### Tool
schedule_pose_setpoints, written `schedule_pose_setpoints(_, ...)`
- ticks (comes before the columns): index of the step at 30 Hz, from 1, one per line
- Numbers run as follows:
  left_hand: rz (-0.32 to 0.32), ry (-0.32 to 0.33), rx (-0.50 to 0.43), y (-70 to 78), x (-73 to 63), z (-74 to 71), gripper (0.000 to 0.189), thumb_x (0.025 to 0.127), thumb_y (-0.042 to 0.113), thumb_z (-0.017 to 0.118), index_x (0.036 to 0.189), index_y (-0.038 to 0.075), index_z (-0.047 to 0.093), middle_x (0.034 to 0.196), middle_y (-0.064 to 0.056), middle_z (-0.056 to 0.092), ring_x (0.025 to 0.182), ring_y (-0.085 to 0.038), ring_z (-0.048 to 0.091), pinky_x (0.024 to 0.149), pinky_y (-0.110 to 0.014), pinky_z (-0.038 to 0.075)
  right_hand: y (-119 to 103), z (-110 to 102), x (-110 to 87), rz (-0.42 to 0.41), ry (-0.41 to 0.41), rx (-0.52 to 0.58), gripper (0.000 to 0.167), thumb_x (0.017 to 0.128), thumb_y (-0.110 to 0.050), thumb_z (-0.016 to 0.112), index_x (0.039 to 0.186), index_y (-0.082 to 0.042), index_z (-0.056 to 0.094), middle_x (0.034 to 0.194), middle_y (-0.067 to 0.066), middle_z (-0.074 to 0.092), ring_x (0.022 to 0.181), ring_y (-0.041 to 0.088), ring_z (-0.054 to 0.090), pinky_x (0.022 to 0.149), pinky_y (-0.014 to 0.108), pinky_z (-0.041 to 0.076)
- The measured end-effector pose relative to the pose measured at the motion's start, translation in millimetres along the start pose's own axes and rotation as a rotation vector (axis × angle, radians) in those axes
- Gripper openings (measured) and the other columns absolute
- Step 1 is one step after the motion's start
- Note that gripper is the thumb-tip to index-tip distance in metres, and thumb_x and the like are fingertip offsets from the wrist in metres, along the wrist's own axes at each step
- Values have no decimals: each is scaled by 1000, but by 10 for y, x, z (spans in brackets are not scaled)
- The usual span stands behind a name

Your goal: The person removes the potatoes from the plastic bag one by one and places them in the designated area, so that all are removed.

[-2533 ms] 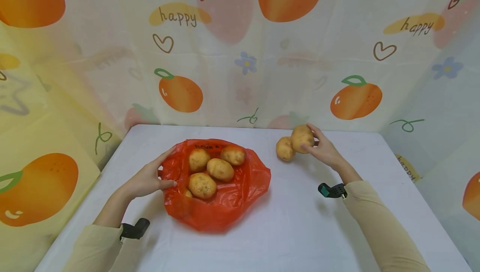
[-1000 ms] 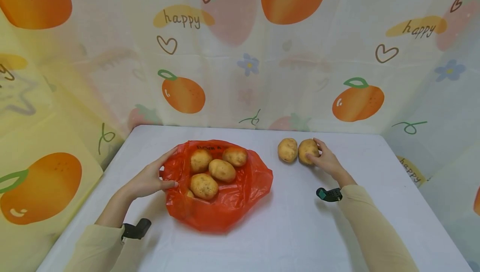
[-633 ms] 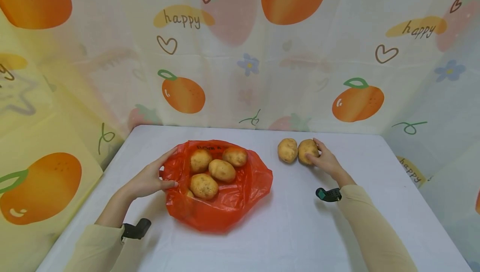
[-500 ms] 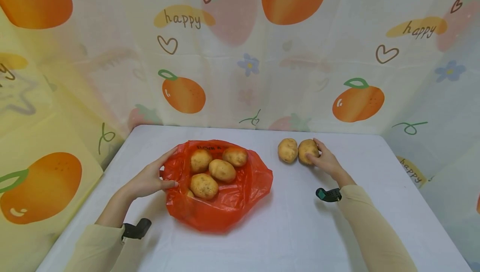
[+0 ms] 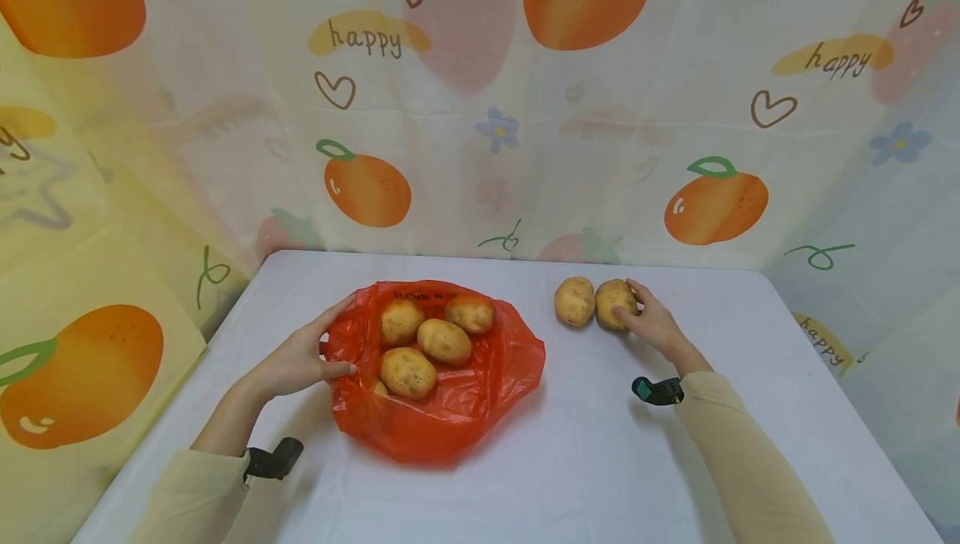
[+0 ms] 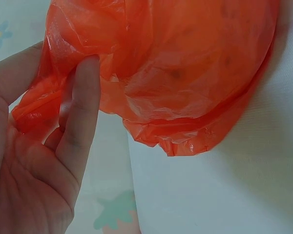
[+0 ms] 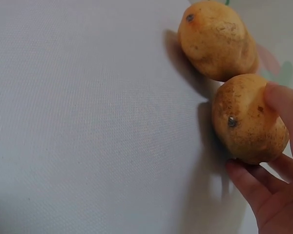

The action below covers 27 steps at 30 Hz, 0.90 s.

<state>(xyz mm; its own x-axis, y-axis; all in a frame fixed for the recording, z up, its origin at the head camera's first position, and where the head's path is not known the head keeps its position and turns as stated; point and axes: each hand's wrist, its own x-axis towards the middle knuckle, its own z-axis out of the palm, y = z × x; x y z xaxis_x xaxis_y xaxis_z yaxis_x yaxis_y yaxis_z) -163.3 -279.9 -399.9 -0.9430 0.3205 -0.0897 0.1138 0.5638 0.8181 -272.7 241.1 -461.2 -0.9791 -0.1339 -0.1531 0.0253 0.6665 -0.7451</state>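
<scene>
A red plastic bag (image 5: 450,431) lies on the table with its mouth facing up, and several potatoes (image 5: 444,341) show inside it. My left hand (image 5: 288,363) grips the bag's left edge; in the left wrist view its fingers (image 6: 83,112) pinch the thin red plastic. At the back right of the table, my right hand (image 5: 654,323) holds a potato (image 5: 615,304) between thumb and fingers. This potato sits on the table, touching or nearly touching a second potato (image 5: 574,301) on its left. The right wrist view shows the held potato (image 7: 249,119) in the curled fingers.
A white cloth covers the table (image 5: 562,461). Behind it hangs a fruit-printed curtain (image 5: 450,111), close to the table's back edge. Both wrists carry small black devices, one on the left (image 5: 273,457) and one on the right (image 5: 657,391).
Since the earliest frame, my right hand has lowered its potato onto the table beside the other one, which now sits more upright. The left hand and bag stay put.
</scene>
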Motion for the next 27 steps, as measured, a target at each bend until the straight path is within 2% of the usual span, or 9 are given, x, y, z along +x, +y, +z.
schedule_pose_setpoints(10,1,2,13,-5,-11,-7,93,77,14,74,148,31,16,144,-15,30,116,-38,43,70,-34,55,-11,-2,-25,-1,-6,14,77,92,-37,52,148,-6,8,147,30,18,129,48,28,102,54,33)
schedule_pose_setpoints(17,-6,0,8,-12,-11,-13,93,77,14,73,147,32,15,145,-14,30,116,-38,43,68,-32,55,-30,-1,-33,-2,-14,11,78,92,-37,52,148,-6,7,147,30,16,130,50,24,104,56,29)
schedule_pose_setpoints(27,-3,-6,-4,6,-15,-17,93,78,14,73,147,33,14,146,-15,28,113,-38,46,64,-31,55,-45,-11,-45,-11,-13,26,77,93,-36,51,148,-5,6,147,30,15,130,49,24,104,56,29)
